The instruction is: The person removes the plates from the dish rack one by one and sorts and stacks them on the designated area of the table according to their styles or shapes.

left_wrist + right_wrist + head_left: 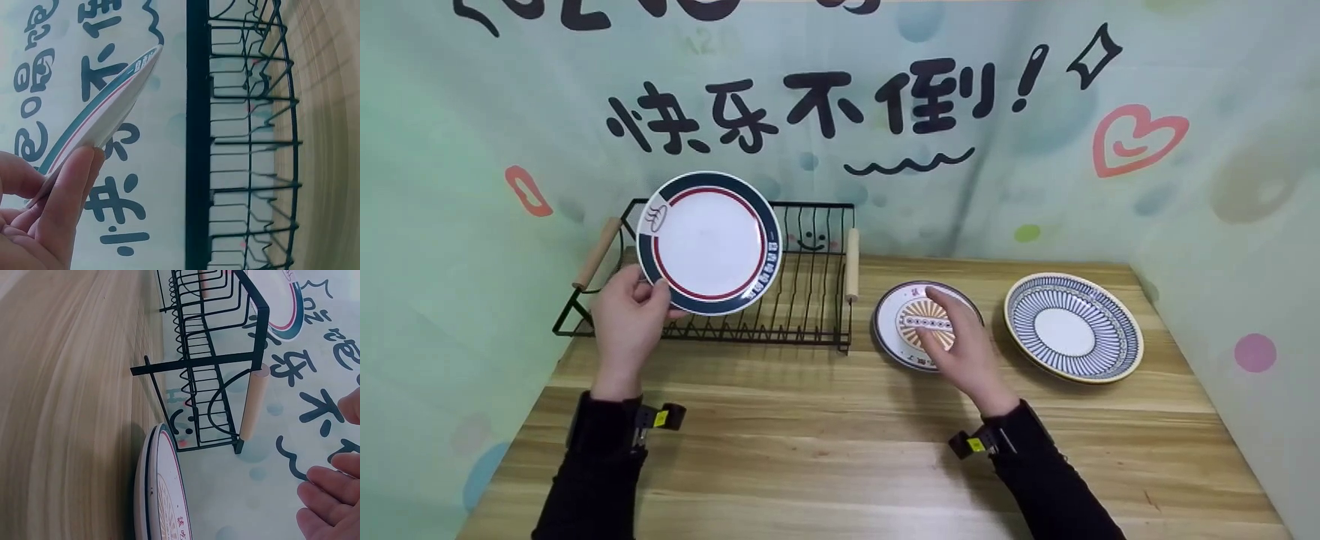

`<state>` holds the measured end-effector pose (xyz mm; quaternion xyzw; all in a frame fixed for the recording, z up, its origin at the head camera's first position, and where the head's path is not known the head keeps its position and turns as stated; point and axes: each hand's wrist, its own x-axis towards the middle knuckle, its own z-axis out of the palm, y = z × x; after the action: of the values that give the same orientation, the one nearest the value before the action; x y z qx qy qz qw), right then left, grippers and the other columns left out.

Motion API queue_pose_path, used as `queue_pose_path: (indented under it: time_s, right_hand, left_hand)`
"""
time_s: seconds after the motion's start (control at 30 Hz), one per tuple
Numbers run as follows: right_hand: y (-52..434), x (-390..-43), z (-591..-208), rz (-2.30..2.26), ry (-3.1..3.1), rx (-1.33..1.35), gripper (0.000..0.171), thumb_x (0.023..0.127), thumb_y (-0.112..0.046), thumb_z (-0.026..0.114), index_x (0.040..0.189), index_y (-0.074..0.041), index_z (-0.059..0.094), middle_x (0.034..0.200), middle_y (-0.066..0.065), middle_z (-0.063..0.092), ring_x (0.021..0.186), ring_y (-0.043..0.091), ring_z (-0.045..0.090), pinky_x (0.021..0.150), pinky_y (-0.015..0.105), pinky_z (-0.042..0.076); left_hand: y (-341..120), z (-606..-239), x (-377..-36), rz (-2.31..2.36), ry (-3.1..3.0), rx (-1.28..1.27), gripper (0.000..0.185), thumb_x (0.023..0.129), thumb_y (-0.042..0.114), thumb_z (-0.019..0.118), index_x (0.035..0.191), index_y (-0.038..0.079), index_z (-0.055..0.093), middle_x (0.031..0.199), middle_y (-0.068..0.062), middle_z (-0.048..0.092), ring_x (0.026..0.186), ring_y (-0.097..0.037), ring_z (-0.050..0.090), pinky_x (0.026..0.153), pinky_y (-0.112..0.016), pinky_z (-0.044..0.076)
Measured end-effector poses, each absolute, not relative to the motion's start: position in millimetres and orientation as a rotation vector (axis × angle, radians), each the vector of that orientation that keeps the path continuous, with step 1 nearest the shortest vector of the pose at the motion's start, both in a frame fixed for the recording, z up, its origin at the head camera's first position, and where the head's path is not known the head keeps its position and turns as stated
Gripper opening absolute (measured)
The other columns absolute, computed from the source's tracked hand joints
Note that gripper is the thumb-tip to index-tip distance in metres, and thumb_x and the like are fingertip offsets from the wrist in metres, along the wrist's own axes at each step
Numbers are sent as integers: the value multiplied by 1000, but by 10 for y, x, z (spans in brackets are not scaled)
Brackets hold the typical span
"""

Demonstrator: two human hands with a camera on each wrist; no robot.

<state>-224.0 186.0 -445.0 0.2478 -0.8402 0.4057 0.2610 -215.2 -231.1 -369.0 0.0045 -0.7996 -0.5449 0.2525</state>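
Note:
A white plate (709,240) with a dark teal rim and a red ring is raised in my left hand (630,311). Thumb and fingers pinch its lower left edge, seen nearly edge-on in the left wrist view (104,109). Behind and below it stands a black wire dish rack (810,300) with wooden handles. My right hand (964,349) hovers over small plates (896,341) with an orange sunburst pattern, holding nothing. From the right wrist view these plates (171,489) look stacked, and the fingers (326,498) are apart from them.
To the right of the sunburst plates lies a blue-and-white patterned dish (1065,330) with a yellowish edge. Everything rests on a wooden table (810,450). A printed cloth backdrop (810,45) hangs behind the rack and along both sides.

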Motion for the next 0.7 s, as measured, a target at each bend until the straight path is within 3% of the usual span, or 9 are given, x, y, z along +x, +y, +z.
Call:
queue_pose_path:
  time_s: [0.17, 0.4, 0.7]
  right_hand:
    - [1857, -2236, -4444, 1123, -2261, 668, 54, 88, -7, 70, 136, 6, 50, 133, 23, 57, 125, 40, 49, 110, 51, 33]
    - [1838, -2236, -4451, 1132, -2241, 680, 56, 85, -2, 71, 136, 8, 50, 134, 23, 57, 125, 38, 51, 110, 47, 34]
    - [1796, -2227, -4426, 1155, -2217, 696, 54, 86, -1, 70, 135, 9, 51, 134, 22, 57, 124, 37, 52, 110, 47, 35]
  left_hand:
    - [-2266, -3743, -2134, -1561, -2146, -26, 24, 95, 2, 57, 117, -5, 64, 84, -22, 72, 59, -21, 70, 52, -25, 57]
    - [-2173, -3781, -2085, -1707, -2101, -80, 25, 96, 0, 57, 119, -7, 62, 94, -27, 71, 62, -19, 71, 60, -31, 59]
    - [-2031, -3796, -2053, -1812, -2045, -145, 26, 94, -7, 56, 120, -9, 61, 92, -29, 69, 61, -22, 70, 60, -35, 60]
